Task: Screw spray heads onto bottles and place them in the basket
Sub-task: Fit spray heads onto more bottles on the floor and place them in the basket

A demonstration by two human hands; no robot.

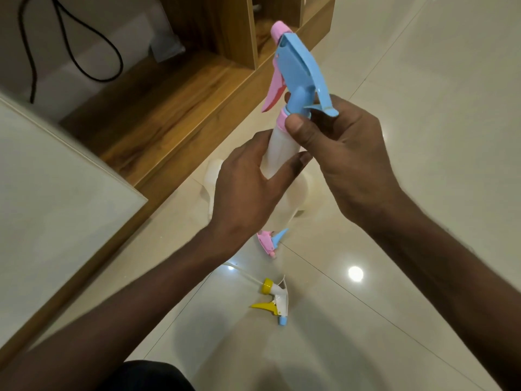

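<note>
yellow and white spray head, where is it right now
In the head view, the yellow and white spray head lies loose on the floor tiles, low in the centre, just below the pink and blue spray head.
</note>
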